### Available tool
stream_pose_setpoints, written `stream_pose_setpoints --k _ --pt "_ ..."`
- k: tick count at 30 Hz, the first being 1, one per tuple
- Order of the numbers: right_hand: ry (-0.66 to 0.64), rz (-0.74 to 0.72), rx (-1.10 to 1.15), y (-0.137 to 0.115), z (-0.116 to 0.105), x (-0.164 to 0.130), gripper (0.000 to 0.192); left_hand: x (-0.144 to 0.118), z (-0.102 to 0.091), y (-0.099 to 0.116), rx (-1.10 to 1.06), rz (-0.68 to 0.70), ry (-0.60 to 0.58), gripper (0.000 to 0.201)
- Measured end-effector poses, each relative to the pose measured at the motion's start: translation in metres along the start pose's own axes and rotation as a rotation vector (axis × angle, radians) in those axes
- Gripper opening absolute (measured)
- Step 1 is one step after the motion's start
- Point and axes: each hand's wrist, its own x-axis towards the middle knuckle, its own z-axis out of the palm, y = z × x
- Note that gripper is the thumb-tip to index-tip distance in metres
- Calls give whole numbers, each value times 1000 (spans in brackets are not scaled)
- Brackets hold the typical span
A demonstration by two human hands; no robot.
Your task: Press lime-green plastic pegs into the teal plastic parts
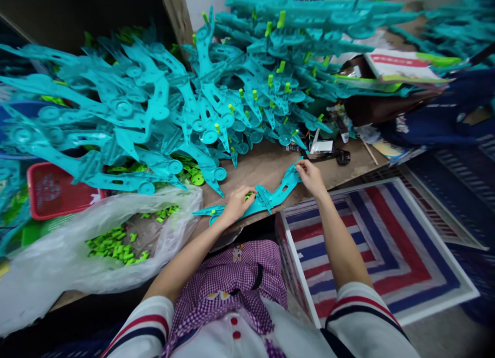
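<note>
Teal plastic strip (270, 195) lay on the counter (266, 167), pinched at its far end by the right hand (309, 176). The left hand (236, 204) pressed its near part, closed on small green pegs (249, 195), just right of an open bag (96, 244) of pegs.

a crowded workbench, teal and green all over

a heap of teal plastic pieces (201, 90) covers the brown bench (266, 164). a clear plastic bag (58, 255) of small green pegs (114, 244) sags at the left, beside a red basket (50, 190). a red, white and blue striped board (379, 244) lies to the right.
</note>
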Motion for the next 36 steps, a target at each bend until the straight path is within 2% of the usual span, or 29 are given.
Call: stream_pose_setpoints --k 5,10,12,14,16,19,23,29,36 --pt "14 32 7 6 -3 1 44 0 1 -1 -4 -3 -3 11" --pt "-88 -107 -119 -1 -1 -1 37 0 3 -2 -7 21 14 12" --pt "-123 -110 -119 -1 0 -3 36 0 3 -2 0 10 10 12" --pt "-77 -43 -45 2 1 -4 39 0 3 -2 7 -5 5 12" --pt "22 28 59 6 1 -3 44 0 2 -1 5 -7 1 12" --pt "78 50 91 10 0 -3 49 0 1 -1 7 -8 -8 13" --pt "-11 -1 -41 6 -2 -4 46 0 1 0 22 -28 -18 14" --pt "-111 -185 -233 -4 -6 -4 28 -2 4 -1 29 -8 -13 14" --pt "-218 -221 -421 -7 -5 15 20 -5 5 3 62 -8 -50 16"
